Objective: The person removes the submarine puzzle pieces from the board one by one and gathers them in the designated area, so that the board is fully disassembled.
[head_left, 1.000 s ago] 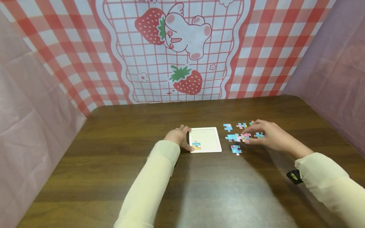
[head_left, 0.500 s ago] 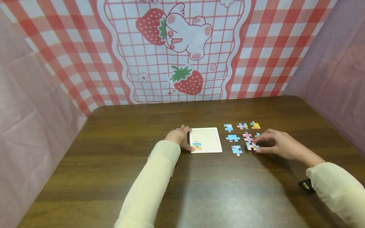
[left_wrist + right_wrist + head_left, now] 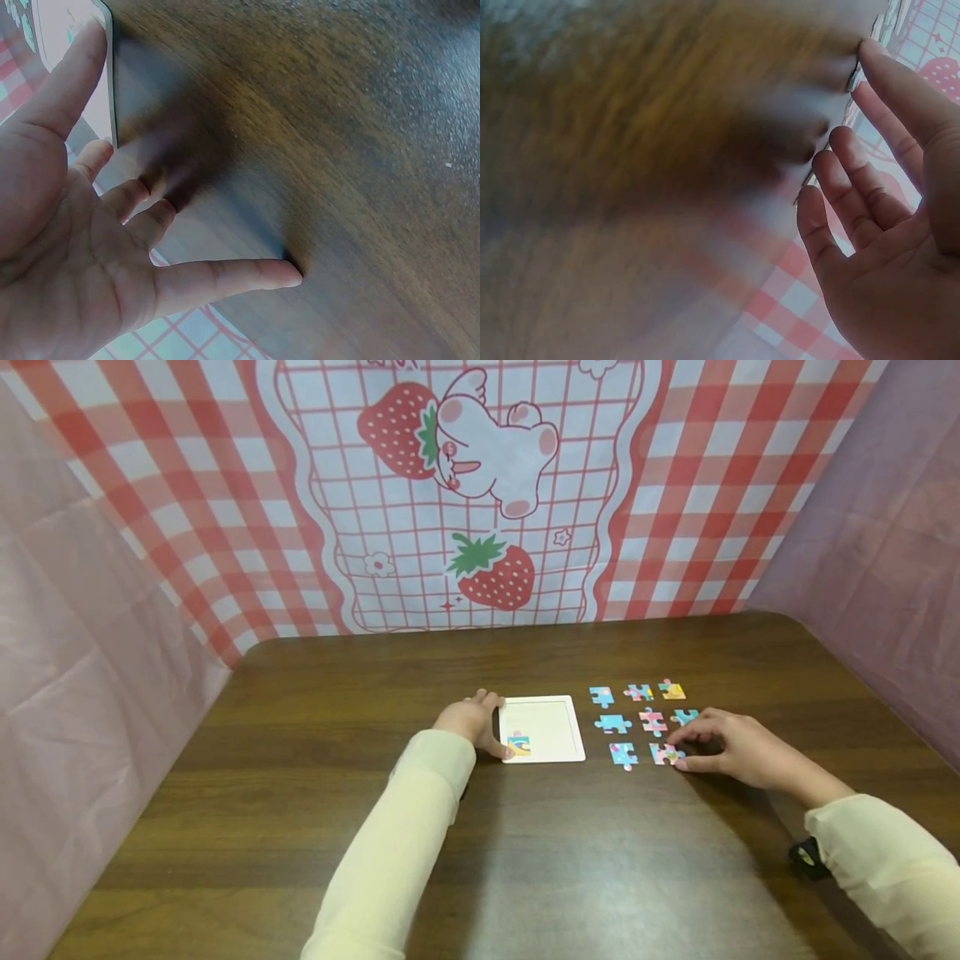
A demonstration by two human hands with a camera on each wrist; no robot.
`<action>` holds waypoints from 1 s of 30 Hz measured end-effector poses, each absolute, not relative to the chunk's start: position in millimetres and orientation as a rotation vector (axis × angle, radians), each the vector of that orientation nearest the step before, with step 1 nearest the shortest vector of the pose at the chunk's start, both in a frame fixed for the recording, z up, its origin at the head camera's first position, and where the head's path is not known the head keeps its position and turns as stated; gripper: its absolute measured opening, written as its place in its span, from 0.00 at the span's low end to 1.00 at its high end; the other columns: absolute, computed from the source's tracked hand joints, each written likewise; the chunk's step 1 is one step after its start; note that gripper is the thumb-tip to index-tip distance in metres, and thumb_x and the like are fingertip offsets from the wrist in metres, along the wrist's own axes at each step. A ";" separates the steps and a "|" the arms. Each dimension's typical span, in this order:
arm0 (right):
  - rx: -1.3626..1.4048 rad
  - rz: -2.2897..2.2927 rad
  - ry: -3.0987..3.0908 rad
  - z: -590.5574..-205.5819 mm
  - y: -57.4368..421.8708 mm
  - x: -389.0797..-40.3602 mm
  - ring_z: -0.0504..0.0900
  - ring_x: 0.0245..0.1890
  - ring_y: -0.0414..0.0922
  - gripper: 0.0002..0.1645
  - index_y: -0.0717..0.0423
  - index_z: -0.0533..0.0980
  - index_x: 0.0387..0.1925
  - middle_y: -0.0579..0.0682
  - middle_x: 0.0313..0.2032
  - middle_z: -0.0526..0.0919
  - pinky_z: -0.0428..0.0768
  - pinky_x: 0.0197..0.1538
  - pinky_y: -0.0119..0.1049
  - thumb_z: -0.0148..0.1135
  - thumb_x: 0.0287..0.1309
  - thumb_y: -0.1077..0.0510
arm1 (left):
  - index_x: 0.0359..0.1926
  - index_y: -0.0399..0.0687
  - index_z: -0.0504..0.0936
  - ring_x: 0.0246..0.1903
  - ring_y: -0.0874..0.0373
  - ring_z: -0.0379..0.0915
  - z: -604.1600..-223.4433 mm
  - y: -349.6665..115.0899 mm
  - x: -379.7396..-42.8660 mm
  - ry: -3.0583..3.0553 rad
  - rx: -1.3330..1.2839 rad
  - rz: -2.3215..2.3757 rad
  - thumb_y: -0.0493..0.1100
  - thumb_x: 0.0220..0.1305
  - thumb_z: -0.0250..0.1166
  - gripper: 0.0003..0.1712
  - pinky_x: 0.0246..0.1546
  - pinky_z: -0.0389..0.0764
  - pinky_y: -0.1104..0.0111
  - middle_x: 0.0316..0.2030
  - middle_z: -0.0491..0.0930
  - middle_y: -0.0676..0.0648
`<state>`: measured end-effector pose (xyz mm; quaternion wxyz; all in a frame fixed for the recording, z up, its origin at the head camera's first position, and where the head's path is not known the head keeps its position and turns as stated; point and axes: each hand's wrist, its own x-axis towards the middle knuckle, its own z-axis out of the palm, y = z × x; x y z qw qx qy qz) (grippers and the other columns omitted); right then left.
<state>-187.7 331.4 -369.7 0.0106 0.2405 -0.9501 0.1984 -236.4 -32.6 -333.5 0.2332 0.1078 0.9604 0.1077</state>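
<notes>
In the head view, a white square puzzle tray [image 3: 547, 723] lies on the table with one jigsaw piece [image 3: 519, 744] in its near left corner. My left hand [image 3: 463, 720] steadies the tray's left side. Its straight thumb [image 3: 73, 71] presses on the tray and the index fingertip meets the edge, the other fingers spread over the tabletop. To the right, my right hand [image 3: 738, 750] pinches a pink and blue puzzle piece [image 3: 662, 753] between thumb and index finger, low at the table. Its remaining fingers are loosely bent.
Several loose puzzle pieces [image 3: 615, 724] lie spaced in rows right of the tray, with a yellow piece [image 3: 672, 690] at the far end. A red-checked cloth [image 3: 690, 518] hangs behind the wooden table [image 3: 360, 693]; pale pink cloths flank it.
My right hand has carried the pink and blue piece right and toward me, away from the middle row, down to the near row. My left hand and the tray have stayed put.
</notes>
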 end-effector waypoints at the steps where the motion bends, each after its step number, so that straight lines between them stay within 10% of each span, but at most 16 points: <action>1: 0.750 0.619 -2.967 -369.5 331.3 -187.7 0.76 0.37 0.38 0.14 0.43 0.86 0.44 0.43 0.43 0.81 0.76 0.40 0.39 0.78 0.54 0.51 | 0.78 0.50 0.57 0.78 0.47 0.44 -333.0 -32.8 -236.3 2.637 0.295 0.298 0.54 0.62 0.74 0.51 0.75 0.54 0.59 0.80 0.46 0.42; 30: 0.680 1.100 -2.854 -329.4 246.0 -213.6 0.77 0.41 0.43 0.19 0.52 0.85 0.51 0.50 0.41 0.84 0.76 0.40 0.33 0.74 0.59 0.51 | 0.79 0.49 0.56 0.78 0.45 0.44 -331.2 -33.9 -233.3 2.639 0.315 0.314 0.54 0.62 0.74 0.51 0.76 0.54 0.57 0.80 0.46 0.41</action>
